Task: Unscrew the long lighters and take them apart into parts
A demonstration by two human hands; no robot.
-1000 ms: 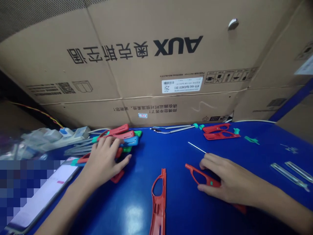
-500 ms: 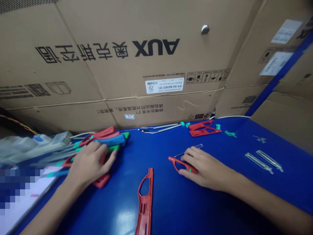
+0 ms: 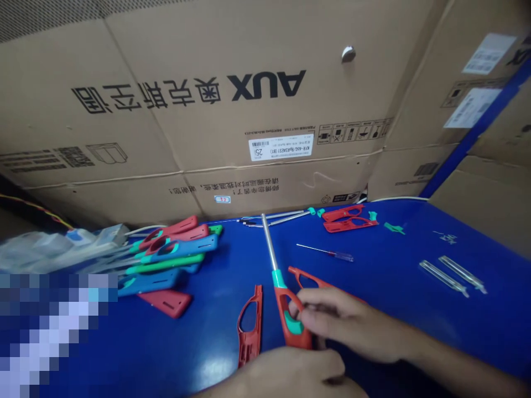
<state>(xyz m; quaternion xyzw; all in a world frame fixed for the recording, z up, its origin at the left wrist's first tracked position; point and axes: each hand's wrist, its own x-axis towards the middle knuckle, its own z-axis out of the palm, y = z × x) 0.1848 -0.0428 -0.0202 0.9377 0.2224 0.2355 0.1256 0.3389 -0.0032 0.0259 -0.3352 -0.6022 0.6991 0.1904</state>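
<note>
A long-necked gas lighter (image 3: 295, 334) stands nearly upright before me, with a red handle, a green trigger and collar, and a metal tube pointing away. Around its lower handle is my left hand (image 3: 286, 373), closed, its fingers partly hidden at the bottom edge. My right hand (image 3: 340, 320) grips the handle's right side, fingertips at the trigger loop. A red handle shell half (image 3: 249, 326) lies inner side up to the left of the lighter. Behind my right hand lies another red handle piece (image 3: 305, 276), partly covered.
Several red, blue and green lighters (image 3: 174, 249) are heaped at the left, near a power strip (image 3: 103, 239). A screwdriver (image 3: 342, 256), red shells (image 3: 350, 224), metal tubes (image 3: 286, 218) and clear tubes (image 3: 443, 278) lie farther back. Cardboard (image 3: 199, 44) walls the rear.
My left hand has come from the heap at left to the front middle with a lighter. My right hand has let go of the red handle piece and now grips the lighter.
</note>
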